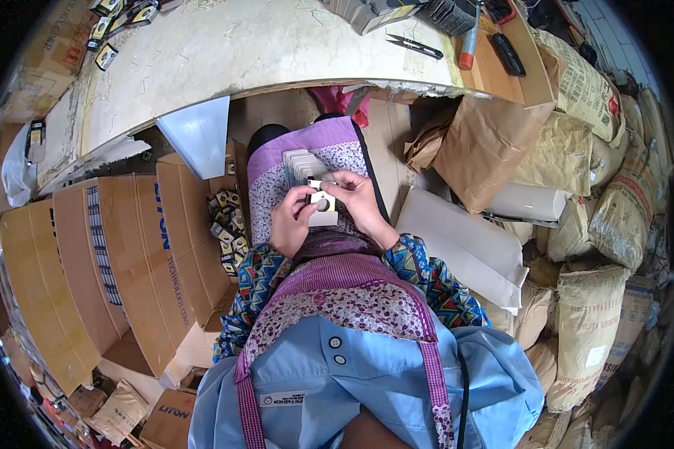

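Above my lap, both hands hold a small white-and-yellow card package with a grey round piece in its middle. My left hand pinches its left side between thumb and fingers. From the right, my right hand is closed on its upper edge. A white flap shows at the package's lower end. Just beyond the hands, a fanned stack of pale cards rests on the purple flowered apron over my legs. Fine detail of the package is partly hidden by the fingers.
An open carton with several small black-and-yellow packages stands left of my lap. Ahead is a worn pale worktable bearing thread snips and card stacks. Brown paper and filled sacks crowd the right.
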{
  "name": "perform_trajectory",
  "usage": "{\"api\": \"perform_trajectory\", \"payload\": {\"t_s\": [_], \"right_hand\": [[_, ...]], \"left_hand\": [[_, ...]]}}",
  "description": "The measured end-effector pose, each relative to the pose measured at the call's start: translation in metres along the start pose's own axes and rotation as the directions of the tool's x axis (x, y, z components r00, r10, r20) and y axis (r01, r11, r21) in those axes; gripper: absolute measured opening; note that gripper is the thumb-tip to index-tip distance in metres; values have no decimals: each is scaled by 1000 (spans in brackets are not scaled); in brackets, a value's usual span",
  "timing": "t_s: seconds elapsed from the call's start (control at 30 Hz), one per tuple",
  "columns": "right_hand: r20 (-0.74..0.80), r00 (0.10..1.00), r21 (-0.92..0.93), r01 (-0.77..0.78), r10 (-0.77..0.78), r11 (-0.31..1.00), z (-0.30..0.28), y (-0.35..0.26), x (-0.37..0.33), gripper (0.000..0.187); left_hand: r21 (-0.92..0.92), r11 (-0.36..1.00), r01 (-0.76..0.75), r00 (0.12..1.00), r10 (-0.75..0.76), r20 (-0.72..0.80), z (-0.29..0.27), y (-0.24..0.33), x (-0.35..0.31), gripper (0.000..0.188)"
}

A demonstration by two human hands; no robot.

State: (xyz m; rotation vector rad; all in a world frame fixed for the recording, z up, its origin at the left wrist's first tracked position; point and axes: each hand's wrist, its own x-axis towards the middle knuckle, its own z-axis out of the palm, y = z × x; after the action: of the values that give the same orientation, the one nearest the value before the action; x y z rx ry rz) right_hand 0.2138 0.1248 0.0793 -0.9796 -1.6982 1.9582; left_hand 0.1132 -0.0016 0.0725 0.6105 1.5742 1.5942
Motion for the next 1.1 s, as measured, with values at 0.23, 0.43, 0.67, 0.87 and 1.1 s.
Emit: {"api": "perform_trajectory", "payload": {"t_s": [0.23,0.43,0.67,0.87,1.1], "right_hand": [[243,968,-253,123,-60,960,-11,-7,-9,10],[150,973,-382,222,-177,897,-6,7,0,14],[322,849,-807,478,-418,347,-5,10,6,25],[328,877,-761,465,-350,452,-10,7,3,20],[310,950,-151,87,-36,985,-11,-4,-1,22]], "left_hand": [[-86,995,47,999,-48,-13,-3,2,-7,23],[372,928,16,997,14,-78,-37,7,-10,22],[644,724,-248,908,406,-107,-35,9,-10,22],[680,687,-255,936,351,-3,-15,-3,-4,27],[548,824,-142,987,162,13,-11,-9,-1,21]]}}
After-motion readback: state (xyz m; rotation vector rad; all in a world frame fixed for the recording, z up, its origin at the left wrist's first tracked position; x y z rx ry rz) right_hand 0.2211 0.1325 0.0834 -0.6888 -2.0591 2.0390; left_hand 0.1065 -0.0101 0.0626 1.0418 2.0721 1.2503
